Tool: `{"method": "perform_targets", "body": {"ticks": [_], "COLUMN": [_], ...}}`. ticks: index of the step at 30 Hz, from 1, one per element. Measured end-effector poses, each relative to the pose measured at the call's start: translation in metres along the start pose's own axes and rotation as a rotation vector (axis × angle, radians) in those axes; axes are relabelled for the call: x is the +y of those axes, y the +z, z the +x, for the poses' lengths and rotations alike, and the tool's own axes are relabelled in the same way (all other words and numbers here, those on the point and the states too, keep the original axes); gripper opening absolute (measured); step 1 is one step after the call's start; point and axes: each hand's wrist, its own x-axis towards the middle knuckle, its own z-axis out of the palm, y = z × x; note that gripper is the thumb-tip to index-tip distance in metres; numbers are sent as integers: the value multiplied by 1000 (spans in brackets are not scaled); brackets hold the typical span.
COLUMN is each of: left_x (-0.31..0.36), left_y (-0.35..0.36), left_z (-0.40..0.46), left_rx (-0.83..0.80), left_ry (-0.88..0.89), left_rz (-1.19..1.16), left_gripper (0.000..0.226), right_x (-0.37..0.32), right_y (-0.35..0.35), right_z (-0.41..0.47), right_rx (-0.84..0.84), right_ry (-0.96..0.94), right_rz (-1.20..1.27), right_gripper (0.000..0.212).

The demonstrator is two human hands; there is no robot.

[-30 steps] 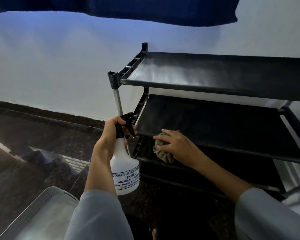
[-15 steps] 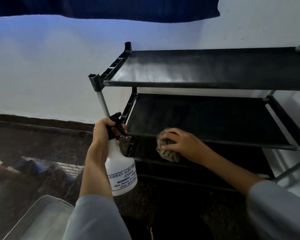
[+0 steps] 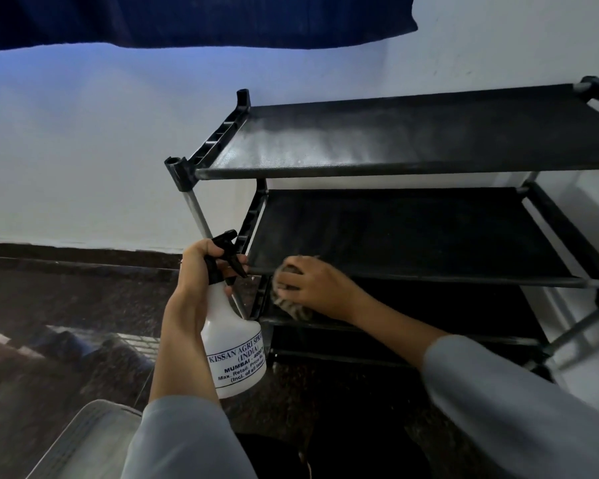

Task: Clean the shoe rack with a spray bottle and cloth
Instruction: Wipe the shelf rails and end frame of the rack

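Observation:
A black shoe rack [image 3: 412,146] with fabric shelves stands against the white wall. Its top shelf shows pale dusty or wet streaks. My left hand [image 3: 196,271] grips the neck of a white spray bottle [image 3: 234,344] with a black trigger head, held upright just left of the rack's front post. My right hand [image 3: 312,285] holds a crumpled brownish cloth [image 3: 293,307] against the left end of the third shelf, below the front bar of the second shelf. The hand hides most of the cloth.
The dark speckled stone floor [image 3: 66,305] runs left of the rack. A pale perforated plastic object [image 3: 83,440] sits at the bottom left. Dark blue fabric [image 3: 187,19] hangs across the top of the view. My grey sleeves fill the lower foreground.
My right hand with the cloth has slid slightly along the lower shelf's left end. The view has shifted, showing more of the rack's right side. The bottle stays upright in my left hand.

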Motion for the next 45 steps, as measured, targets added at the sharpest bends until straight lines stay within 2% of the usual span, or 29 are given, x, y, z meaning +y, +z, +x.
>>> {"method": "perform_targets", "body": {"ticks": [4, 6, 9, 11, 13, 14, 15, 17, 20, 22, 24, 27, 29, 30, 31, 33, 36, 38, 42, 45], "left_x": [-1, -3, -5, -5, -5, -5, -4, -2, 2, 3, -1, -10, -18, -23, -29, -41, -56, -61, -66, -70], "left_y": [-1, 0, 1, -1, -4, -4, -5, -3, 7, 18, 29, 46, 62, 70, 80, 97, 116, 125, 137, 141], "left_z": [4, 5, 6, 8, 8, 8, 7, 3, -8, -17, -26, -40, -46, -48, -48, -47, -38, -31, -20, -16], "left_rx": [27, 34, 38, 37, 40, 40, 41, 30, -30, -63, -67, -77, -128, -159, -192, -246, -267, -282, -296, -302], "left_ry": [27, 34, 36, 38, 22, 15, 18, 39, 78, 112, 137, 137, 97, 63, 33, -10, -57, -72, -55, -60], "left_rz": [-21, -42, -51, -20, -14, -11, -7, 4, 61, 88, 82, 98, 156, 170, 175, 191, 175, 144, 185, 221], "left_gripper": [26, 25, 26, 27, 28, 30, 32, 36, 39, 41, 30, 27, 27, 28, 32, 33, 30, 31, 35, 34], "right_x": [-20, -18, -1, 14, 31, 39, 45, 54, 57, 47, 34, 15, 15, 15, 15, 16, 26, 33, 49, 51], "right_y": [17, 21, 5, -11, -24, -34, -46, -64, -79, -92, -100, -97, -89, -82, -73, -59, -55, -61, -98, -109], "right_z": [48, 41, 0, -41, -98, -125, -146, -175, -194, -197, -198, -186, -163, -150, -136, -117, -111, -136, -215, -244], "right_rx": [-62, -28, 57, -45, -99, -156, -189, -160, -103, -4, 80, 85, -10, -55, -19, -18, -124, -97, -51, 4], "right_ry": [9, 1, 20, 97, 41, 106, 233, 335, 261, 363, 483, 600, 402, 364, 295, 195, 331, 351, 448, 590], "right_rz": [-35, -27, 75, 42, 9, 40, 83, 34, 59, 210, 269, 433, 213, 158, 101, -11, 79, 83, 18, 40], "right_gripper": [16, 15, 16, 24, 48, 51, 42, 31, 21, 27, 30, 40, 46, 37, 26, 23, 26, 32, 21, 39]}}
